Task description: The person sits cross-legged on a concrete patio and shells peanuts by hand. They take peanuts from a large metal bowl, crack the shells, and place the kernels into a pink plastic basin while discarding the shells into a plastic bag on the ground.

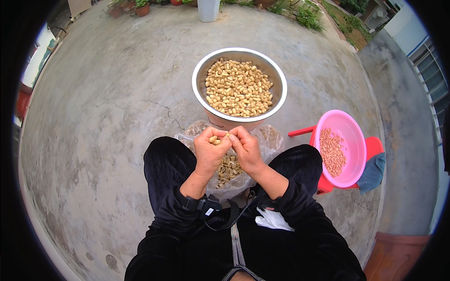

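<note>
My left hand [210, 147] curls around a few unshelled peanuts [214, 140]. My right hand [245, 147] meets it fingertip to fingertip, and both pinch one peanut [227, 134] between them. Below the hands, between my knees, a clear plastic bag [225, 194] gapes around a heap of empty peanut shells [228, 170]. Just beyond stands a wide metal basin [199, 92] holding many peanuts in the shell [239, 87]. To the right, a pink plastic basin [355, 147] contains shelled reddish peanut kernels [331, 152].
The pink basin rests on a red plastic stool [373, 144], with a blue cloth [372, 172] draped over its edge. White tissue [272, 220] lies on my lap. Potted plants [142, 8] and a pale ribbed container [208, 10] line the far side of the concrete floor [105, 123].
</note>
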Action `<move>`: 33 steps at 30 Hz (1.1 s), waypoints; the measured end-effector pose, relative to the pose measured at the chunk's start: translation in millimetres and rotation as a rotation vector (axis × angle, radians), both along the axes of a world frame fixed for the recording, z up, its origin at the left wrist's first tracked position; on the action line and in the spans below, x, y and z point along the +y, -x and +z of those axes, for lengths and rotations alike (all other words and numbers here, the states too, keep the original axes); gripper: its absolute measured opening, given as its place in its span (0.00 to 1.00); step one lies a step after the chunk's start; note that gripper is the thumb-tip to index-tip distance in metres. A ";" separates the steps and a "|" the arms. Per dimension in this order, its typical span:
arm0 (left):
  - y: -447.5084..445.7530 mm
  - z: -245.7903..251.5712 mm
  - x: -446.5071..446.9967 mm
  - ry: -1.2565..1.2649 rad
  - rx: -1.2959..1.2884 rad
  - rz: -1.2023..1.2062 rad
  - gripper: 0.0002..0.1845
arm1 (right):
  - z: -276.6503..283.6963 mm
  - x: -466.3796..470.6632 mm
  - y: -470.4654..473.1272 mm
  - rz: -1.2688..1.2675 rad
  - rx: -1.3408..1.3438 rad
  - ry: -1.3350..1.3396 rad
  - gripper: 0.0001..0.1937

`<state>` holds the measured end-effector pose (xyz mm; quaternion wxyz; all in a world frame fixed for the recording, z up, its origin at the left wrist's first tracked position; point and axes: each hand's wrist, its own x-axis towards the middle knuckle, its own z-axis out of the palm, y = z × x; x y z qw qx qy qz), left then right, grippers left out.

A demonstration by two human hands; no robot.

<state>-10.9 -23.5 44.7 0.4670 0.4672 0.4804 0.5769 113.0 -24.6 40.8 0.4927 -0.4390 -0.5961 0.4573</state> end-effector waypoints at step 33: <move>-22.8 -11.4 -14.9 -0.021 -0.172 0.017 0.04 | -10.9 3.5 3.3 0.007 0.710 0.307 0.12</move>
